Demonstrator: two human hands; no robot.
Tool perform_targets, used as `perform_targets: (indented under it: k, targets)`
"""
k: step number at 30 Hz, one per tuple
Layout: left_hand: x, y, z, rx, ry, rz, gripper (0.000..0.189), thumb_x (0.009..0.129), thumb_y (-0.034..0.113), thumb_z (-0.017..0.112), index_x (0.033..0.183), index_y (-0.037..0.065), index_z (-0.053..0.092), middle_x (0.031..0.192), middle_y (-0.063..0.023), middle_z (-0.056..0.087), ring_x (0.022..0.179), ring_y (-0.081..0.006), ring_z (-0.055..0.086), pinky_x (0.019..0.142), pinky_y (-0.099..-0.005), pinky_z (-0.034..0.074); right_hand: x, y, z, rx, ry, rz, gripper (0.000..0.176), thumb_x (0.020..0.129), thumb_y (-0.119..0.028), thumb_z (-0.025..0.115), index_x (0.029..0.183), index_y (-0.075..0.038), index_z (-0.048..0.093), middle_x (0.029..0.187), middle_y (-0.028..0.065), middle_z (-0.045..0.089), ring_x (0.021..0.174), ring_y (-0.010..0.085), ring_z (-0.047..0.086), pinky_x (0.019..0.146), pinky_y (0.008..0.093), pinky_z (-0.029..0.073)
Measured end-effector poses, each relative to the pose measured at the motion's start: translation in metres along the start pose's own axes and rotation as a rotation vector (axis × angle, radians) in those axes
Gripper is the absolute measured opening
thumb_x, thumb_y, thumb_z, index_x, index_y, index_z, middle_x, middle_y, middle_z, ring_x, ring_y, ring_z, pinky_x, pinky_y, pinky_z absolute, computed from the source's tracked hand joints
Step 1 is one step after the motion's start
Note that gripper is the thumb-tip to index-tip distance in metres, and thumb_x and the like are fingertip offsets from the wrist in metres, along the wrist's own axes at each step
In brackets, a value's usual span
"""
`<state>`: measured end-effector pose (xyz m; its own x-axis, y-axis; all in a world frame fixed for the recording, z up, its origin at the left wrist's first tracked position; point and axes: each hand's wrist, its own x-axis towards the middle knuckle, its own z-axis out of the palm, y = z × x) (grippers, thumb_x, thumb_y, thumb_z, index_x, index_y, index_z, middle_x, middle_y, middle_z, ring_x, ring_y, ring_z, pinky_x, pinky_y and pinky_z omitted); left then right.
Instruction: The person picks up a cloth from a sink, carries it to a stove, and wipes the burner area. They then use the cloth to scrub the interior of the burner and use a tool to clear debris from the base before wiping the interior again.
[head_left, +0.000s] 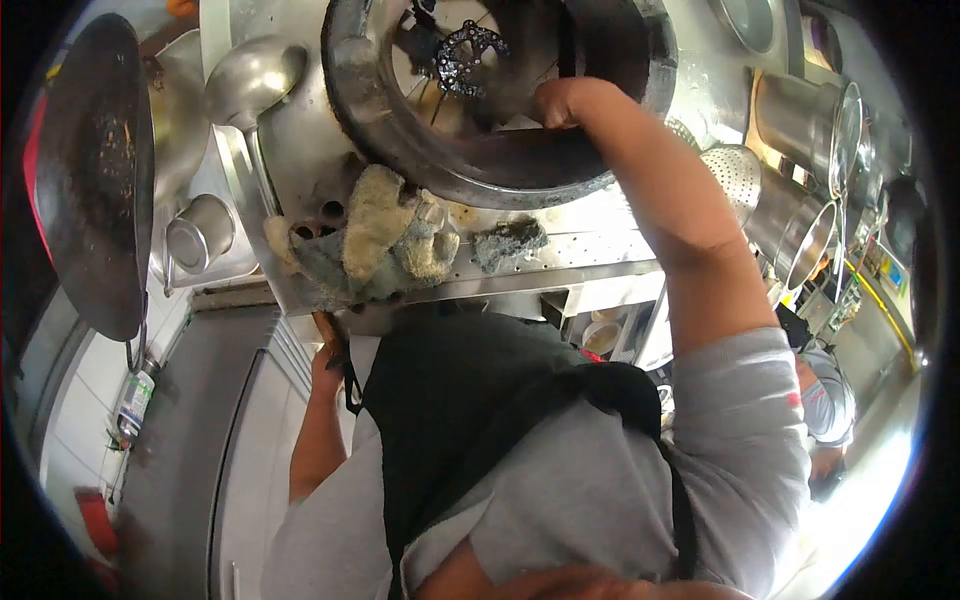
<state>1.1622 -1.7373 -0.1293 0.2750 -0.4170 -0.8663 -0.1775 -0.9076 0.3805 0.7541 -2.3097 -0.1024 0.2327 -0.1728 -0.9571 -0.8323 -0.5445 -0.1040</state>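
Observation:
My right hand [566,103] reaches over the round opening of a blackened burner ring [400,150] on the steel stove. Its fingers are curled downward at the inner wall, and what they hold, if anything, is hidden. Inside the opening sits a dark burner head [468,58] dotted with small holes. My left hand [326,366] is low at the stove's front edge, its fingers mostly out of sight under the edge. Bunched, stained cloths [376,232] lie on the front ledge, with a grey scouring pad [508,243] to their right.
A large ladle [258,82] rests left of the ring, near a small steel pot [200,236]. A dark wok [95,180] stands at far left. Steel pots [800,120] and a perforated skimmer [735,180] line the right. Another person's sleeve [828,400] shows at right.

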Motion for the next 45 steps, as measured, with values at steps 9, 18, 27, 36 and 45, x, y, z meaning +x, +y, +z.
perform_targets:
  k: [9,18,27,36,45]
  targets:
    - [-0.004,0.019,-0.004,0.255,0.025,0.157,0.017,0.078,0.010,0.047,0.089,0.001,0.056,0.079,-0.0225,0.059,0.080,-0.0413,0.056,0.064,-0.0434,0.043,0.006,0.012,0.006,-0.028,0.102,-0.053,0.031,0.068,-0.012,0.056,0.097,-0.002,0.061,0.093,0.0208,0.061,0.087,0.0330,0.060,0.070,0.0380,0.048]
    - [0.011,-0.014,0.000,-0.067,-0.010,0.079,0.018,0.074,0.008,0.050,0.090,0.000,0.057,0.080,-0.0203,0.060,0.081,-0.0390,0.058,0.066,-0.0400,0.044,-0.010,-0.005,-0.001,-0.001,0.103,0.043,0.031,0.066,-0.007,0.054,0.096,-0.002,0.061,0.096,0.0210,0.061,0.089,0.0343,0.060,0.072,0.0394,0.048]
    - [0.002,0.005,0.000,-0.191,-0.040,-0.065,0.021,0.079,0.011,0.051,0.096,0.002,0.059,0.086,-0.0143,0.064,0.081,-0.0260,0.061,0.069,-0.0353,0.045,-0.007,-0.003,0.008,0.120,0.222,0.038,0.028,0.064,-0.009,0.056,0.090,-0.001,0.063,0.092,0.0212,0.062,0.087,0.0344,0.061,0.070,0.0395,0.049]
    - [0.007,-0.009,-0.007,-0.013,-0.040,-0.010,0.020,0.079,0.011,0.050,0.096,0.001,0.057,0.083,-0.0178,0.062,0.080,-0.0341,0.060,0.068,-0.0386,0.045,0.004,-0.003,0.013,0.068,0.252,0.012,0.028,0.068,-0.013,0.056,0.093,-0.005,0.066,0.099,0.0181,0.062,0.094,0.0318,0.059,0.077,0.0380,0.049]
    - [0.011,-0.016,-0.008,-0.104,-0.033,0.001,0.016,0.077,0.010,0.051,0.089,0.001,0.055,0.082,-0.0196,0.062,0.080,-0.0365,0.060,0.066,-0.0403,0.044,0.014,0.003,0.013,-0.003,0.175,-0.035,0.028,0.071,-0.016,0.053,0.093,-0.007,0.067,0.101,0.0154,0.062,0.091,0.0323,0.060,0.074,0.0385,0.048]
